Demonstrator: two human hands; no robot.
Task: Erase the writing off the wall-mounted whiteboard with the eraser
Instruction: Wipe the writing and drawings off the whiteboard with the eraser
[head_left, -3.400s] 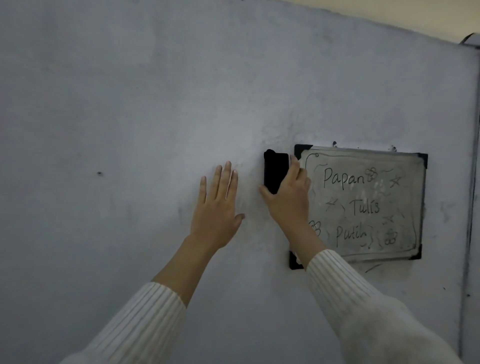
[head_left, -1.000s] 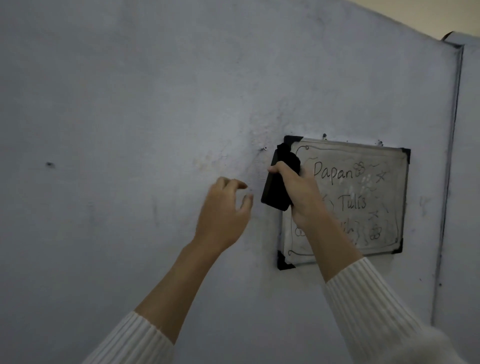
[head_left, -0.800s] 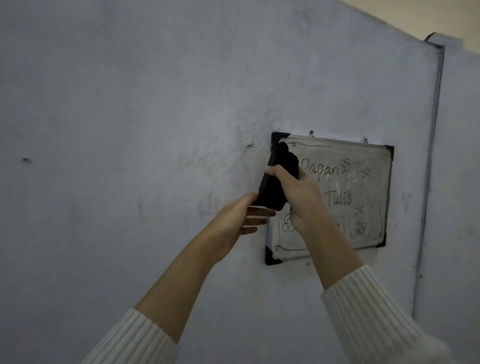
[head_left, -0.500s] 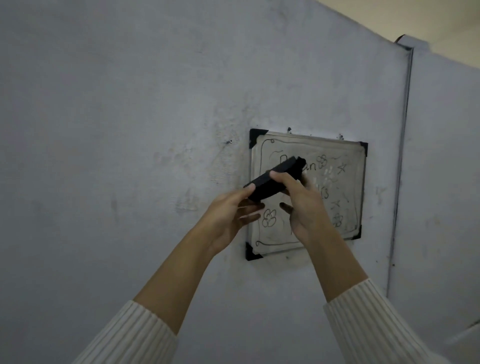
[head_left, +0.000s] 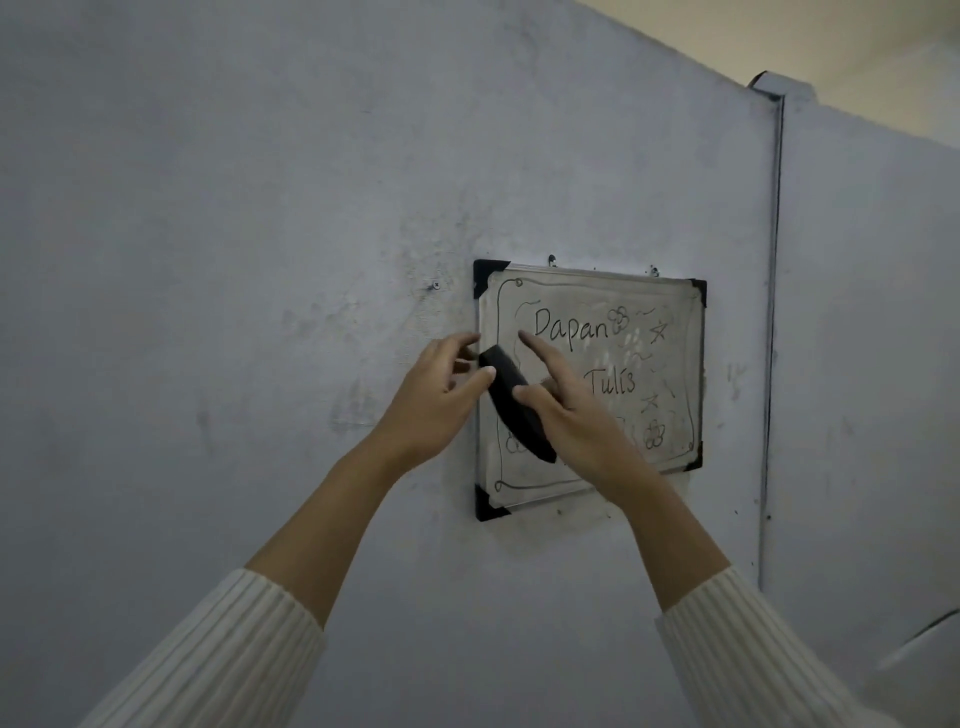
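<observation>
Two hands share a black eraser (head_left: 517, 404) in front of the whiteboard's (head_left: 675, 364) left half. Left hand (head_left: 434, 397) pinches its upper end with thumb and fingertips; right hand (head_left: 576, 415) has its thumb on the eraser's face and its forefinger stretched toward 11 o'clock, the other fingers hidden. The eraser looks light, rigid and smooth, best gripped across its long edges. The board hangs on the wall (head_left: 260, 208), its writing intact: "Dapan", "Tulis", flowers, stars.
</observation>
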